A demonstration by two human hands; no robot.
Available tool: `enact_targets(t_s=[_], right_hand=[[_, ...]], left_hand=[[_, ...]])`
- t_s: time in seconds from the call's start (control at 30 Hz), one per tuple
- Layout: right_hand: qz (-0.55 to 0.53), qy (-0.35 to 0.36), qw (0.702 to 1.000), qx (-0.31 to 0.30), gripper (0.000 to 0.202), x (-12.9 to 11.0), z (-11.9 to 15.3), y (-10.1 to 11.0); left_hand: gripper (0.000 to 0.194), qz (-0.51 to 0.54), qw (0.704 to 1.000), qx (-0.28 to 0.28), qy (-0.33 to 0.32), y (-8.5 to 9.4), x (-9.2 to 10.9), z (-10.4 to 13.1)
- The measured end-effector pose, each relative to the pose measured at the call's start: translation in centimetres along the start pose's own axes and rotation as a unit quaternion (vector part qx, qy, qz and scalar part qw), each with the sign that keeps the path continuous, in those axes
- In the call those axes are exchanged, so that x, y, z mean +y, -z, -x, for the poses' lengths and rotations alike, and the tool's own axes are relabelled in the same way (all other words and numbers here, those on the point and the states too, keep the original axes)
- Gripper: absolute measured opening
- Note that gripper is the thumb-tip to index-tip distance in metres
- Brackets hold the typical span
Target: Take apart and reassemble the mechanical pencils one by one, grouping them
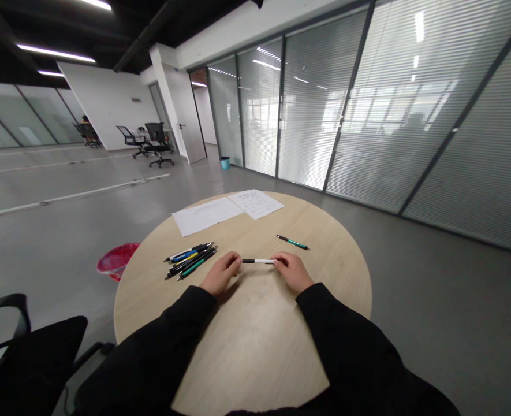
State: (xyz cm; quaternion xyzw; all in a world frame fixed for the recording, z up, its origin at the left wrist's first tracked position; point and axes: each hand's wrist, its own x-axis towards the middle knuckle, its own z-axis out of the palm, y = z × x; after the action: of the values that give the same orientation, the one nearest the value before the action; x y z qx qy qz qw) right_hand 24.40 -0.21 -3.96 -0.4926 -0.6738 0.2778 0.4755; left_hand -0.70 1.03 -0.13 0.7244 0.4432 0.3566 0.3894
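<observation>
A black and white pen [257, 261] lies level between my two hands, above the round wooden table [255, 346]. My left hand [223, 273] pinches its black end, and my right hand [293, 271] pinches its white end. Left of my left hand, several pens [190, 260] lie in a loose pile, with black, blue, yellow, green and white parts. A single green and black pen [293, 242] rests on the tabletop just beyond my right hand.
Two paper sheets, a left one [207, 216] and a printed one [256, 204], lie at the table's far edge. A red bin [117, 260] stands on the floor to the left. A black chair [34, 358] is at the lower left.
</observation>
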Motion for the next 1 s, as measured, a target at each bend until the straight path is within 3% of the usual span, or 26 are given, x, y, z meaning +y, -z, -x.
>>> enact_targets(t_s=[0.13, 0.27, 0.47, 0.6, 0.77, 1.0], right_hand=[[-0.002, 0.003, 1.000, 0.000, 0.019, 0.0, 0.0, 0.0], [-0.002, 0.001, 1.000, -0.003, 0.020, 0.0, 0.0, 0.0], [0.004, 0.007, 1.000, -0.004, 0.020, 0.0, 0.0, 0.1], [0.008, 0.011, 1.000, 0.001, 0.019, 0.0, 0.0, 0.1], [0.002, 0.011, 1.000, 0.002, 0.019, 0.0, 0.0, 0.0], [-0.001, 0.009, 1.000, -0.002, 0.019, -0.1, 0.0, 0.1]], left_hand=[[0.049, -0.048, 0.998, 0.001, 0.035, 0.0, 0.7, 0.1], [0.044, -0.040, 0.999, -0.012, 0.018, 0.2, 0.5, 0.0], [0.026, 0.001, 1.000, 0.011, -0.027, 0.0, -0.3, -0.1], [0.030, -0.009, 1.000, 0.025, -0.009, -0.1, -0.2, -0.1], [0.049, -0.060, 0.998, 0.014, 0.025, -0.1, 0.2, 0.0], [0.043, -0.068, 0.998, -0.007, 0.004, 0.2, 0.5, 0.0]])
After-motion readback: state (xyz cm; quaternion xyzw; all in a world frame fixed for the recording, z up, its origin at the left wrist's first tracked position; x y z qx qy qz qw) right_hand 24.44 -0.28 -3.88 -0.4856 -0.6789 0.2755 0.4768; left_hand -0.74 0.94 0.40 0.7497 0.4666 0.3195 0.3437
